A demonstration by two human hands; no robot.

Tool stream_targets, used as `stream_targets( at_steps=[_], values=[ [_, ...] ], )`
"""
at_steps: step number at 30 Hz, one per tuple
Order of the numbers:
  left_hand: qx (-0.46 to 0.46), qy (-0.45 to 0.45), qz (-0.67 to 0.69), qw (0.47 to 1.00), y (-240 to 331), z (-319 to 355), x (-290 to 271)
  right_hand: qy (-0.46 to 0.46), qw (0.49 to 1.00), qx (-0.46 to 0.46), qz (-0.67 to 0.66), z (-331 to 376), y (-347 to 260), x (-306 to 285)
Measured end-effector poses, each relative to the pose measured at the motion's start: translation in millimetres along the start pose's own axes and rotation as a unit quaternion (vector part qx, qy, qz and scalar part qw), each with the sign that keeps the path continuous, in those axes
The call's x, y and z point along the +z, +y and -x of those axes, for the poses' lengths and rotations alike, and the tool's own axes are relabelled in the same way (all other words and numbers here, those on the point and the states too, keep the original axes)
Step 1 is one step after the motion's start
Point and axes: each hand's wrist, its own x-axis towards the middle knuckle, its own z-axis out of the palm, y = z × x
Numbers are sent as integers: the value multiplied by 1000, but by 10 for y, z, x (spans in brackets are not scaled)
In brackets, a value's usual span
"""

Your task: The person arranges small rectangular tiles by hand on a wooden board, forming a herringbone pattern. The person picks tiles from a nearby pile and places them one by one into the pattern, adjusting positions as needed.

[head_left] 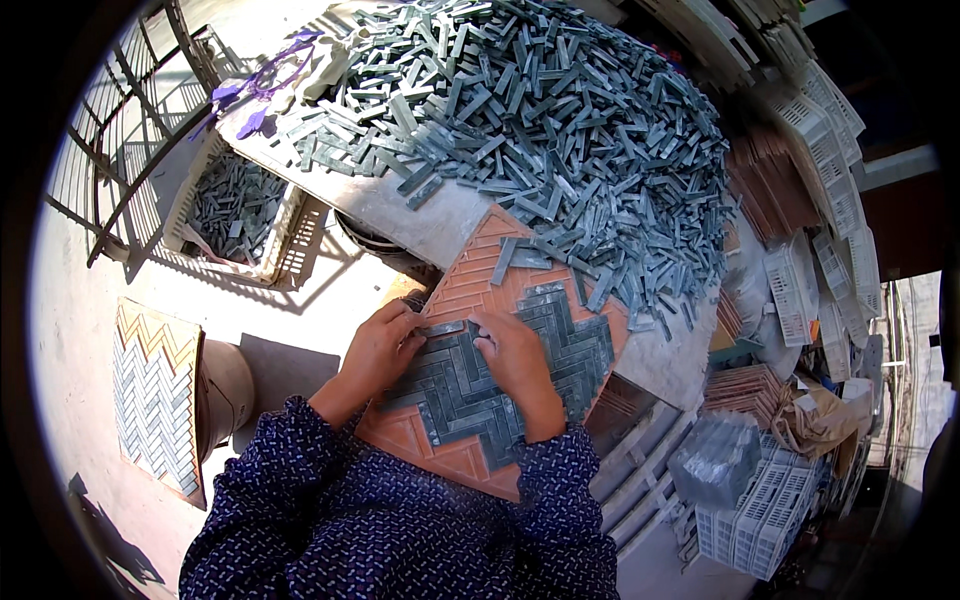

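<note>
An orange mould tray (400, 425) with a grooved herringbone pattern lies aslant in front of me. Dark grey-green stone strips (465, 390) fill its middle in a zigzag. Along the upper left of the laid part, a single stone strip (443, 328) lies between my hands. My left hand (378, 348) has its fingers bent and closed at the strip's left end. Opposite, my right hand (515, 360) curls with thumb and fingers closed at its right end; its fingertips are partly hidden. A few loose strips (522, 256) rest on the tray's far part.
A big heap of stone strips (540, 110) covers the far table (650, 350). At the left stand a crate (285, 235) of broken pieces and a filled herringbone panel (155, 395) on a bucket (225, 390). Stacked white crates (765, 510) and orange trays (745, 390) are at the right.
</note>
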Motion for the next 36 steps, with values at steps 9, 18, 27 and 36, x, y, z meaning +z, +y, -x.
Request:
stream_targets(
  at_steps=[9,18,27,36],
  values=[
    [-43,8,16,999,14,-24,6,62,997,14,-35,52,-57,-13],
    [-5,51,12,999,53,-338,123,149,973,68,-165,583,-1,133],
    [9,64,-1,998,29,-461,217,158,967,92,-179,725,45,139],
    [56,-17,-121,991,151,-667,186,152,974,64,-152,533,-86,48]
  ],
)
